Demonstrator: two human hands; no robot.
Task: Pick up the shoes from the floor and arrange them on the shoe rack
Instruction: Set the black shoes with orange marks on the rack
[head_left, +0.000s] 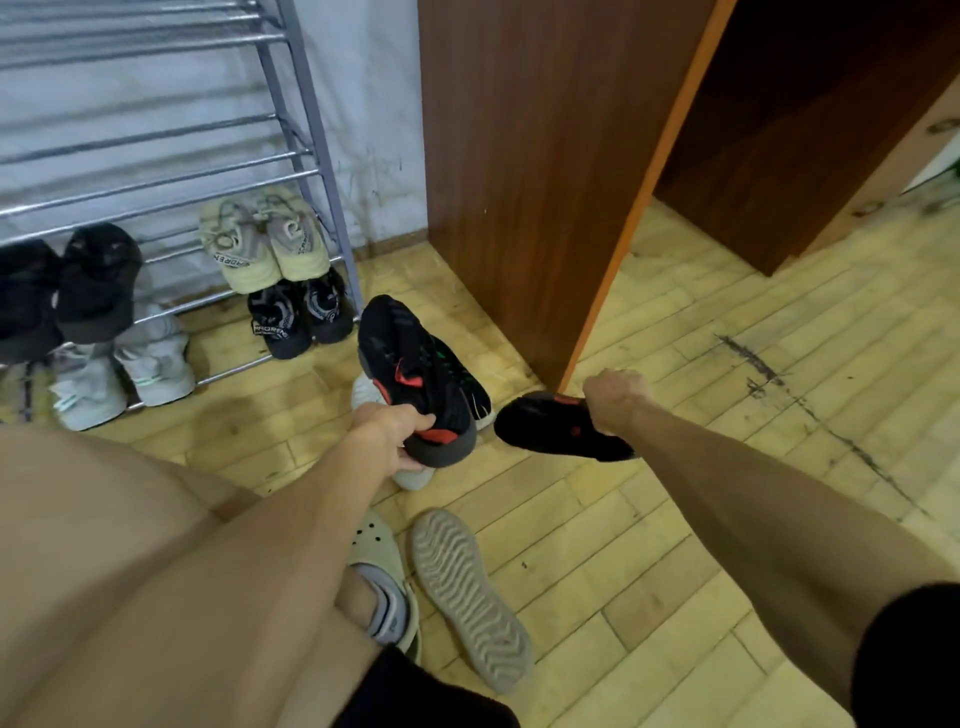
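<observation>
My left hand (392, 431) grips the heel of a black sneaker with red marks (410, 374), held above the floor with its toe toward the metal shoe rack (291, 156). My right hand (615, 397) holds a second black and red sneaker (556, 426) by its heel, low and right of the first. Under the left shoe, a black shoe with green marks (467, 384) and a pale shoe (415, 478) lie on the floor. Another shoe lies sole-up (470, 592) near my foot.
The rack's lower shelves carry a beige pair (265, 244), a small black pair (301, 317), a light grey pair (124, 374) and dark shoes (67, 291). A brown wooden door (545, 182) stands right of the rack. My foot wears a cream clog (384, 577).
</observation>
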